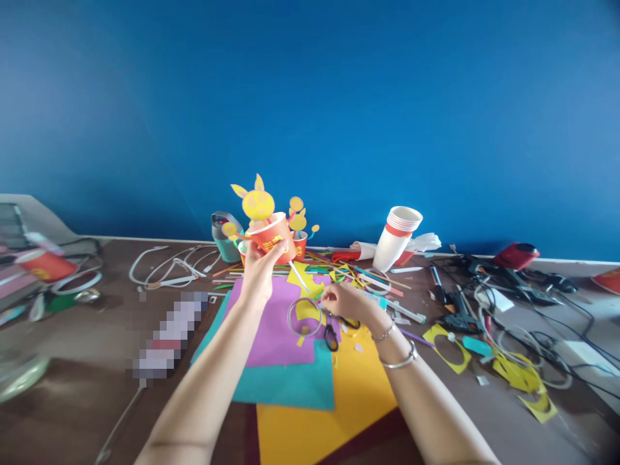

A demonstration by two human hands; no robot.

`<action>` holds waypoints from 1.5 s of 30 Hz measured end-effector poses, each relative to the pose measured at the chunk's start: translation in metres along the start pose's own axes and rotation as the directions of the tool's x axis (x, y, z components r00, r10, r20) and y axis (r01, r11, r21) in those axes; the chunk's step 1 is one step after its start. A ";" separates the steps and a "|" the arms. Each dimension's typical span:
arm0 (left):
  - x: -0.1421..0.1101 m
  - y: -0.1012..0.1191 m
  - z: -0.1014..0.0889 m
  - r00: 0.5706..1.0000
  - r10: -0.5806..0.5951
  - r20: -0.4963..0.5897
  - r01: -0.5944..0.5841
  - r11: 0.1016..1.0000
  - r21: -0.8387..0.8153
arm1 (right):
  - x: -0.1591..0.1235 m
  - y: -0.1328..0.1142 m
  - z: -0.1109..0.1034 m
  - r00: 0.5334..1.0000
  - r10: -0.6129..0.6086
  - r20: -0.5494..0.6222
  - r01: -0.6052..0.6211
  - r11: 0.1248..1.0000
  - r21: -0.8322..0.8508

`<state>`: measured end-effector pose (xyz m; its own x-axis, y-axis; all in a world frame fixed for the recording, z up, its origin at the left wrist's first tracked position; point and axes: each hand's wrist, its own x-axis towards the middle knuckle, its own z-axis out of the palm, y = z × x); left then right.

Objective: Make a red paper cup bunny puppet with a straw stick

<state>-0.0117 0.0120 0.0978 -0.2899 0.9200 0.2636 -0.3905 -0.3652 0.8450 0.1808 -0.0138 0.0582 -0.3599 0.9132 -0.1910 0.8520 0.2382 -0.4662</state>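
Note:
My left hand (258, 270) is raised above the table and grips an orange paper cup (272, 236) tilted to the left. A yellow paper rabbit (256, 201) on a white stick (299, 276) pokes through the cup. My right hand (345, 302) rests low over the coloured paper sheets, fingers pinched near the stick's lower end; what it holds is too small to make out. Black-handled scissors (334, 330) lie just beneath it, beside a clear tape ring (305, 316).
Purple (271, 329), teal (290, 384) and yellow (339, 400) paper sheets lie at front centre. Behind are more decorated cups (299, 244), a stack of paper cups (397, 237), strewn straws, a glue gun (458, 309), cables at right, yellow offcuts (527, 381).

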 end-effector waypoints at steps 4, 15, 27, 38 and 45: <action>0.003 0.003 -0.003 1.000 0.007 -0.030 -0.007 1.000 0.022 | -0.012 -0.005 0.008 0.989 0.080 0.124 -0.045 0.965 -0.258; 0.002 -0.004 0.000 0.993 -0.115 0.013 0.115 0.993 0.026 | -0.017 -0.024 0.017 0.967 0.192 0.166 -0.105 0.898 -0.428; 0.001 -0.005 -0.002 0.990 -0.121 0.069 0.114 0.989 0.093 | -0.026 0.007 -0.032 0.950 0.210 0.232 -0.125 0.934 -0.335; -0.011 -0.007 0.002 0.933 -0.264 0.243 0.219 0.956 0.197 | -0.044 0.009 -0.055 0.987 -0.044 0.157 0.052 0.998 -0.043; -0.023 -0.008 0.006 0.794 -0.412 0.446 0.315 0.907 0.279 | -0.034 -0.001 -0.042 0.978 -0.185 0.092 0.182 0.983 0.036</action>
<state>0.0032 -0.0050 0.0876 0.3207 0.9447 0.0684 -0.2022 -0.0023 0.9793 0.2084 -0.0309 0.1016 -0.5448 0.8190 -0.1801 0.7577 0.3888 -0.5241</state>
